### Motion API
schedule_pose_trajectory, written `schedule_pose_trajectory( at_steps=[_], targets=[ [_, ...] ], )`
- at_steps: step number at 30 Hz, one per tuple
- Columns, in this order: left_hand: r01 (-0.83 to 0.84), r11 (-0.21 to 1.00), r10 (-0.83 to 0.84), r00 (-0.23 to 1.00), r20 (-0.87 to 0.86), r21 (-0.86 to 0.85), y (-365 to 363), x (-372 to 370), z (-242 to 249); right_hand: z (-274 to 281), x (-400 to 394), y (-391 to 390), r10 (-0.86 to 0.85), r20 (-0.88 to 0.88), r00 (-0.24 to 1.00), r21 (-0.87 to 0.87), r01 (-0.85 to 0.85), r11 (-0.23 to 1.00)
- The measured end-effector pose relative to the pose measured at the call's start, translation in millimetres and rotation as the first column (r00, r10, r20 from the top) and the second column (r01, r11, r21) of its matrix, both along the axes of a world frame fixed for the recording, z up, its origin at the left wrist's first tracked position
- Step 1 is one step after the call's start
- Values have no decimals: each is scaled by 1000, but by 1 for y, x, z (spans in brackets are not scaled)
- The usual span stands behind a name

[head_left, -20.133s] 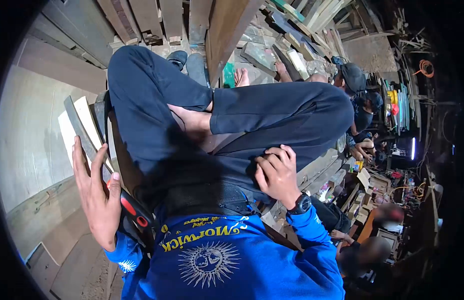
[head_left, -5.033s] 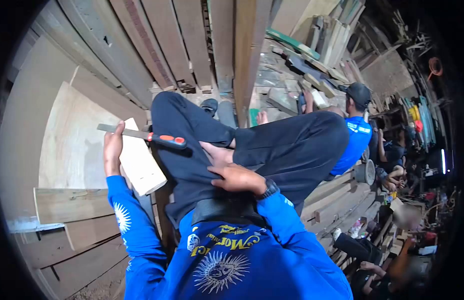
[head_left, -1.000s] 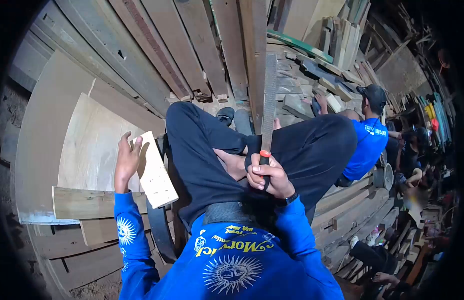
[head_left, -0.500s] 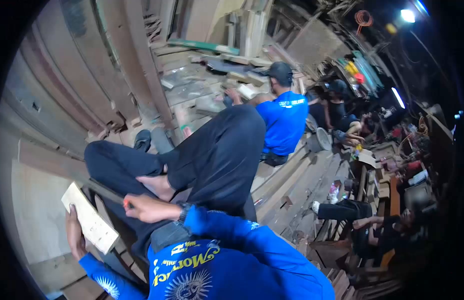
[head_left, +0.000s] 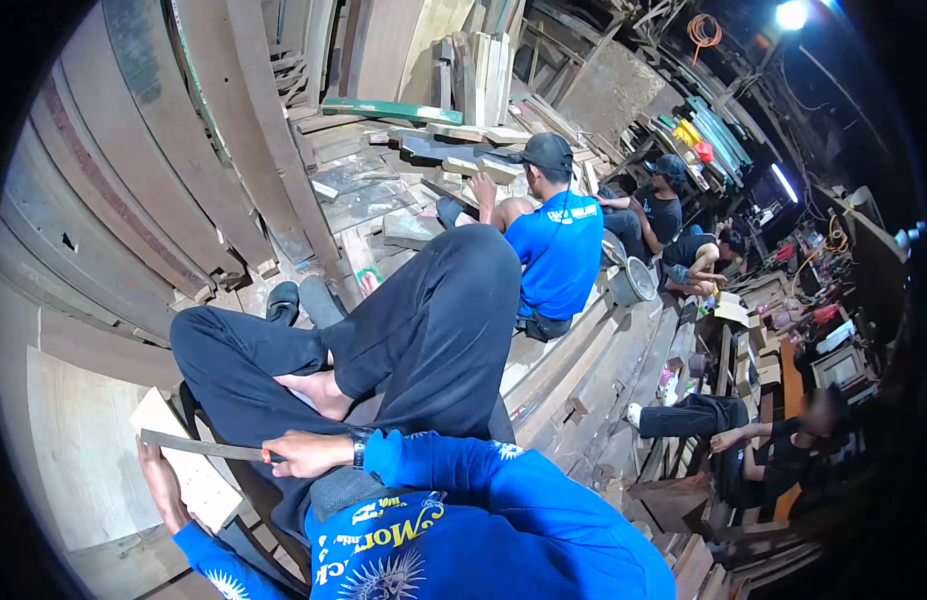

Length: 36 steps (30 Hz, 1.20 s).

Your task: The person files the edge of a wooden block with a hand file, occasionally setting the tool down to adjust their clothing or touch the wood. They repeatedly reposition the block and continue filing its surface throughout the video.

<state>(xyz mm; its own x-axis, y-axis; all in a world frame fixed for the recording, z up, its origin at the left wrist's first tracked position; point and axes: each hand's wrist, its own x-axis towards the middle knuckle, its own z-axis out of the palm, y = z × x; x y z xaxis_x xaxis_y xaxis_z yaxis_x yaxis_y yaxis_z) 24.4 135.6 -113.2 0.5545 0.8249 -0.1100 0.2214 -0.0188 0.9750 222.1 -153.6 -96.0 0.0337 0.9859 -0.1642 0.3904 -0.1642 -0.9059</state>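
Note:
My left hand (head_left: 161,482) is closed round the edge of a small pale wooden board (head_left: 198,483), which it holds tilted beside my lap. My right hand (head_left: 311,455), with a dark watch at the wrist, grips the orange handle of a long flat metal file (head_left: 208,447). The file's blade lies across the upper part of the board, its far end by my left fingertips. Part of the handle is hidden inside my right fist. My bent legs (head_left: 423,320) in dark trousers are just beyond both hands.
Tall planks (head_left: 153,130) lean at the left. A co-worker in a blue shirt (head_left: 558,250) sits ahead near scattered wood offcuts. A grey bucket (head_left: 633,283) stands behind that person. Several other people sit at the right among timber and clutter.
The file has swung down across the board; earlier its blade pointed away, above it. My right hand has shifted slightly right and down. The left hand keeps its grip on the board.

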Motion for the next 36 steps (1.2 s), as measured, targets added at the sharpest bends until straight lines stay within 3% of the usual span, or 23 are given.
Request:
schedule_pose_trajectory(
  at_steps=[2, 6, 8, 11, 12, 14, 15, 18, 19, 22, 28, 30, 31, 32, 33, 34, 36],
  targets=[
    [100, 995, -101, 994, 34, 24, 0, 1, 8, -1, -6, 15, -42, 14, 999, 75, 41, 996],
    [-40, 999, 40, 999, 6, -16, 14, -5, -19, 5, -9, 55, -105, 49, 993, 88, 100, 991],
    [-18, 998, 21, 999, 49, -61, 9, -4, -10, 10, -6, 49, -104, 63, 993, 88, 98, 991],
    [-18, 1000, 19, 997, -72, 13, -5, 2, 8, 0, -3, 22, -141, 73, 987, 204, 124, 971],
    [-80, 996, 84, 993, -86, 49, 3, -1, -11, -5, -2, 15, -149, 78, 986, 194, 131, 972],
    [48, 997, -50, 998, -31, -63, -4, 3, 14, -3, 2, 0, -136, 130, 982, 162, 114, 980],
    [-43, 999, 41, 997, -73, -20, -2, 3, 3, -10, -3, 2, -197, 144, 970, 250, 157, 955],
    [-45, 998, 48, 995, -87, 36, 12, -2, -20, -2, -8, 31, -171, 76, 982, 248, 148, 958],
    [13, 1000, -12, 1000, -25, 25, 7, 0, -12, 4, -12, 40, -192, 132, 973, 255, 154, 955],
    [46, 999, -45, 998, -52, 19, 4, 1, 1, 19, -17, 50, -215, 123, 969, 232, 182, 955],
    [-42, 999, 42, 998, -37, 3, -4, 1, -2, 21, -10, 2, -189, 81, 979, 209, 169, 963],
    [-41, 997, 54, 974, -220, 63, -16, 7, 30, 26, -11, 1, -214, 76, 974, 192, 197, 962],
    [82, 984, -39, 965, -258, 158, 0, -4, 11, 26, -12, 8, -237, 122, 964, 243, 202, 949],
    [75, 988, -39, 966, -255, 133, -5, -4, 14, 28, -12, 18, -245, 146, 958, 216, 211, 953],
    [67, 992, -38, 967, -252, 107, -10, -6, 17, 22, -8, 31, -181, 279, 943, 272, 103, 957],
    [59, 995, -37, 968, -250, 82, -17, -7, 21, 41, -13, 36, -211, 167, 963, 125, 192, 973],
    [57, 996, -44, 983, -176, 72, -31, 8, 45, 41, -13, 53, -206, 196, 959, 116, 186, 976]
  ],
)
